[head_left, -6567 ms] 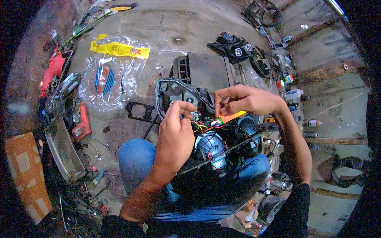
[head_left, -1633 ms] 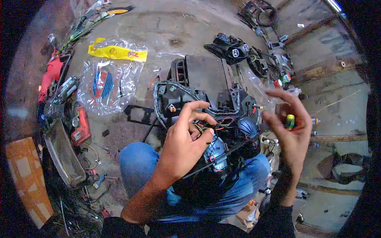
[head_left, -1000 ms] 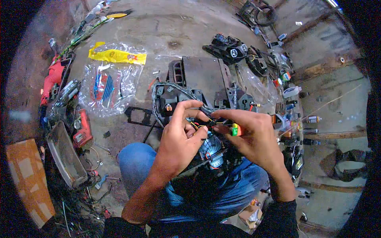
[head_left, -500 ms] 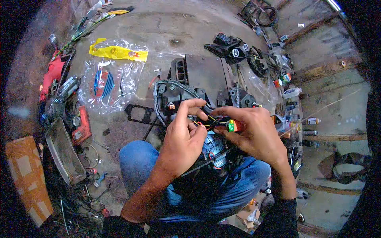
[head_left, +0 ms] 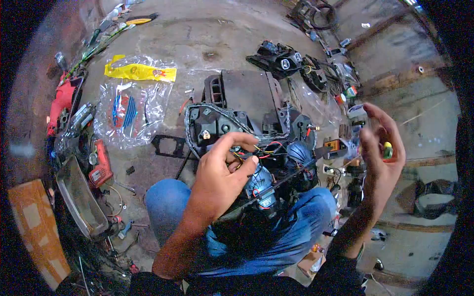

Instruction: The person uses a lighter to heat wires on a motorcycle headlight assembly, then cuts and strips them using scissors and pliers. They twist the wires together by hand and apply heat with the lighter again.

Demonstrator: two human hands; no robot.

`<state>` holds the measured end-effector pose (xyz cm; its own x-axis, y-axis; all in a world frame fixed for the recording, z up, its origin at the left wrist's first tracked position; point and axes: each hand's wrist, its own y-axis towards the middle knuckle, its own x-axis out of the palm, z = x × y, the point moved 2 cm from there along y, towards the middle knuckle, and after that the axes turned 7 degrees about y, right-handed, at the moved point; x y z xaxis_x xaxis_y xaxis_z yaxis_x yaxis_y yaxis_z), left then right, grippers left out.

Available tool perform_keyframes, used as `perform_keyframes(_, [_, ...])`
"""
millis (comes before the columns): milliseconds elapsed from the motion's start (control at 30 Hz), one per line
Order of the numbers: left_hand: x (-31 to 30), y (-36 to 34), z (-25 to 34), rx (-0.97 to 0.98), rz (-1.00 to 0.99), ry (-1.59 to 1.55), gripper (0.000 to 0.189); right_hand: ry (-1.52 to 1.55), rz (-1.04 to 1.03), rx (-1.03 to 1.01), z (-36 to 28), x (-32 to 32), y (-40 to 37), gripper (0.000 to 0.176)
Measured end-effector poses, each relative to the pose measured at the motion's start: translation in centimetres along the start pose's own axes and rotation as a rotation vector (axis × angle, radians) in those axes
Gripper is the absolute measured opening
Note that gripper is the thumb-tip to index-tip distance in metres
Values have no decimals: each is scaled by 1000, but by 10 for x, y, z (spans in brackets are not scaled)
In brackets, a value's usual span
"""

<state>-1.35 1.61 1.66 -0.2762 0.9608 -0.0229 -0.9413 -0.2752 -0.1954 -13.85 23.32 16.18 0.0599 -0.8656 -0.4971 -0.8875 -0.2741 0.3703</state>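
Thin red, yellow and black wires [head_left: 269, 150] run above a black headlight housing [head_left: 232, 123]. My left hand [head_left: 222, 172] is closed on these wires, pinching them between thumb and fingers. Below its fingertips sits a blue-tinted projector unit [head_left: 261, 185], and a second projector unit [head_left: 299, 154] stands to the right. My right hand [head_left: 382, 153] is raised well to the right, apart from the housing, with its fingers curled. In its palm is a small green, yellow and red item [head_left: 388, 150], mostly covered, whose kind I cannot make out.
A yellow strip [head_left: 140, 70] and clear plastic bag [head_left: 158, 106] lie on the floor at left. Nearer are a red power tool [head_left: 100, 165] and long lens cover [head_left: 81, 197]. Another black headlight [head_left: 276, 59] lies far right; bottles and tools line the right wall.
My right hand has moved away from the wires, far to the right, carrying the small green and red item. My left hand keeps its pinch on the wires. The view has shifted slightly.
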Motion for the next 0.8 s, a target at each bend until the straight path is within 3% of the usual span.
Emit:
perform_keyframes(167, [1,3,-1,72,46,101,21,182,265,123,71,-55,-41,22])
perform_keyframes(300, [3,4,-5,56,70,56,17,507,471,290,129,-74,-85,25])
perform_keyframes(367, [4,4,-5,29,93,9,17,442,630,370,146,-81,-104,28])
perform_keyframes(400, [3,1,3,-109,53,-33,22,425,661,408,161,-93,-118,29])
perform_keyframes(467, [5,2,1,-32,138,-51,25,402,749,433,189,-106,-144,30])
perform_keyframes(567, [8,1,6,5,164,-26,25,314,689,506,220,-121,-188,30])
perform_keyframes(600, [7,0,7,-2,140,-5,23,288,684,623,235,-125,-209,26])
perform_keyframes(700, [3,-1,9,12,84,117,16,-80,520,849,261,-118,-274,27])
perform_keyframes(767, [3,0,6,44,98,146,14,-195,361,657,325,-113,-347,29])
perform_keyframes(800, [4,-1,10,-30,107,98,14,-248,293,693,341,-106,-374,29])
